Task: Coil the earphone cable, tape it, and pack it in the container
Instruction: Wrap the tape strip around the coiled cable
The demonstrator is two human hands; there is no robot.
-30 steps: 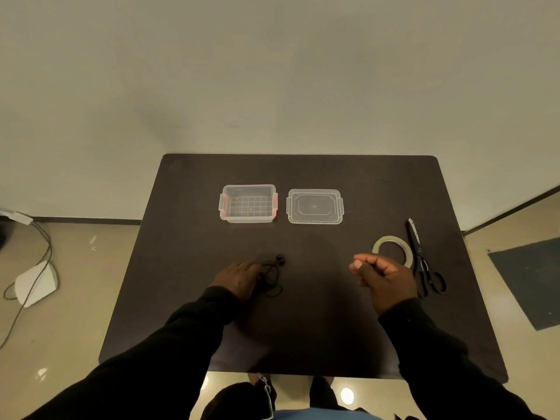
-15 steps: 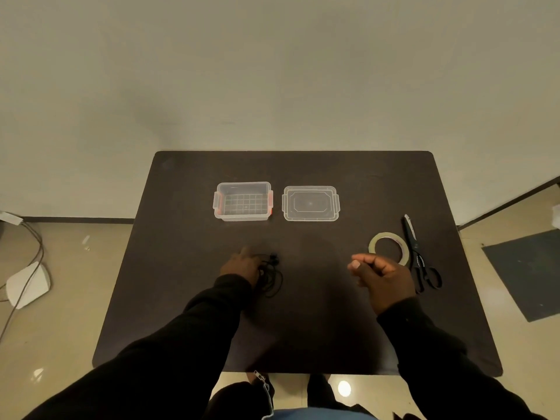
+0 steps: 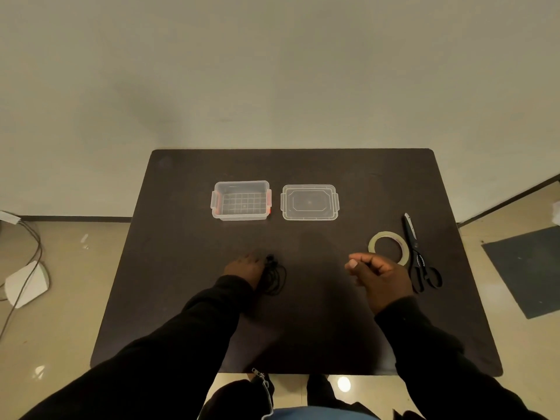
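A black earphone cable (image 3: 275,275) lies in a loose tangle on the dark table (image 3: 181,268). My left hand (image 3: 245,268) rests palm down on its left side, fingers over part of the cable; whether it grips the cable is hard to tell. My right hand (image 3: 375,275) hovers over the table to the right, fingers curled, with nothing visible in it. A clear plastic container (image 3: 241,200) with orange clips stands open at the back. Its clear lid (image 3: 309,202) lies just right of it. A roll of clear tape (image 3: 389,247) lies beyond my right hand.
Black scissors (image 3: 419,262) lie right of the tape roll, blades pointing away. The table's far edge meets a pale wall. On the floor at the left sit a white device (image 3: 27,283) and cables; a dark mat (image 3: 527,268) lies at the right.
My left hand has slid a little forward over the earphone cable. My right hand has barely moved. The camera view has shifted slightly.
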